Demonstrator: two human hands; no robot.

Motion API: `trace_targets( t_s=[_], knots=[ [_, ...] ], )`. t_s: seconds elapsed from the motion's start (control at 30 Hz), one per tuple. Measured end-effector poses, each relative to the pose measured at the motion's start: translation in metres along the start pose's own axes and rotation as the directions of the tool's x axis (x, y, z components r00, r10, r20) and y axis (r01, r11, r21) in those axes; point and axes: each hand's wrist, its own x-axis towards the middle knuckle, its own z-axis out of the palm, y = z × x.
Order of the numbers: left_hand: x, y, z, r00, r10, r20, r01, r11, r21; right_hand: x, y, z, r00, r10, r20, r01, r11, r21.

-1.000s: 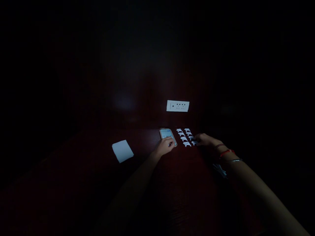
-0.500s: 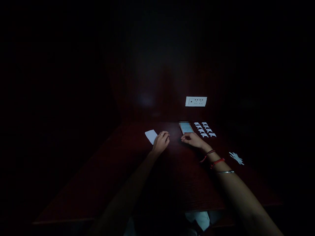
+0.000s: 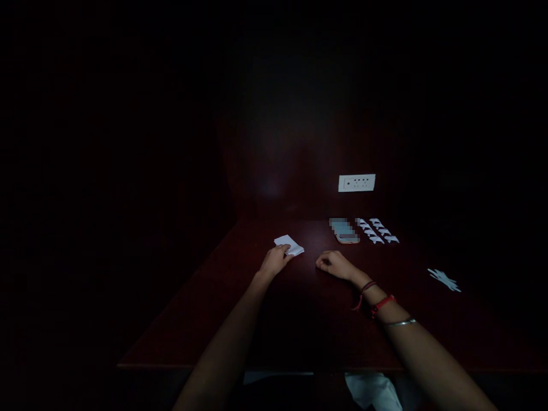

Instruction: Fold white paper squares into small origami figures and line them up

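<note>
My left hand [image 3: 275,261] rests at the near side of a small stack of white paper slips [image 3: 286,240], fingers over its top and thumb at its near right edge. The stack lies on the dark red table [image 3: 205,319], its sheets slightly fanned. To the right, my right hand [image 3: 337,265] is on the table with its fingers curled in and thumb against them; nothing shows in it. Beyond that hand lies a phone [image 3: 346,234] in a light-rimmed case, its screen partly pixelated.
Two rows of small folded white paper pieces [image 3: 372,233] lie right of the phone. Several thin pale strips [image 3: 444,279] are heaped farther right. A white socket panel [image 3: 357,183] is on the back wall. Pale cloth [image 3: 374,391] shows below the table's front edge.
My left hand has come onto the paper stack, which now lies turned with its sheets more fanned. My right hand has drawn back from the phone. The view has shifted left.
</note>
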Motion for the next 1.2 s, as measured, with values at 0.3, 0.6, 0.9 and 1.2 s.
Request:
trace_targets(
  t_s=[0.3,0.6,0.9,1.2],
  knots=[
    [0.000,0.004,-0.001,0.996,0.091,0.007,-0.091,0.996,-0.020,0.001,0.008,0.008,0.998,0.044,-0.050,-0.045,0.999,-0.019],
    [-0.001,0.007,-0.001,0.992,0.092,-0.088,-0.090,0.995,0.033,0.012,0.016,0.008,0.987,0.158,0.025,-0.159,0.987,0.030],
    [-0.009,0.047,-0.013,0.904,0.397,-0.157,-0.367,0.911,0.190,0.021,0.015,0.005,0.881,0.471,0.051,-0.368,0.611,0.701],
    [-0.015,0.070,0.005,0.766,0.642,-0.021,-0.635,0.762,0.126,0.006,0.031,0.000,0.797,0.590,0.129,-0.384,0.331,0.862]
  ],
)
